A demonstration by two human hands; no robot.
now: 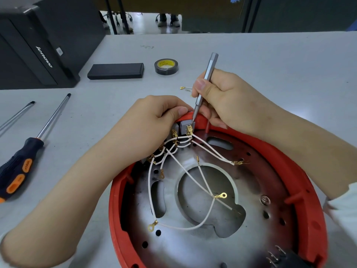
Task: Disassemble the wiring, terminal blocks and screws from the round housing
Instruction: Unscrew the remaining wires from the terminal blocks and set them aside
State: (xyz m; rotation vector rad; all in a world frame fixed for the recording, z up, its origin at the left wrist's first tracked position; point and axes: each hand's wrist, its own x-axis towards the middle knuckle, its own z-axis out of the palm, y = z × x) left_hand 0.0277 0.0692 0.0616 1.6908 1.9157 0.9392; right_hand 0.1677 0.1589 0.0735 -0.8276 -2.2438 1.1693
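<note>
Nearest the viewer, a round red housing [301, 171] lies open side up on a grey desk [270, 64], its metal base plate [193, 248] showing holes and a large central cut-out. White wires [185, 175] with gold ring terminals loop loosely over the plate, several ends already free, while others run up to a row of grey terminal blocks [184, 127] at the far rim. The left hand [152, 122] curls its fingers over that rim and the blocks, apparently bracing them so they do not shift under the tool. The right hand [222, 97] grips a slim silver precision screwdriver [205, 84] like a pen, fingers closed around its shaft, the tip set down at a gold connector on the rightmost block (whether it sits in a screw head is hard to tell from this angle). A screw [265, 200] remains in the plate at the right. To the left on the desk lie a black and orange screwdriver [29, 157] and a second shaft, kept within reach. Farther back sit a removed gold terminal [183, 87], a roll of black tape [166, 66], a flat black case [116, 71] and a black computer tower [38, 45].
</note>
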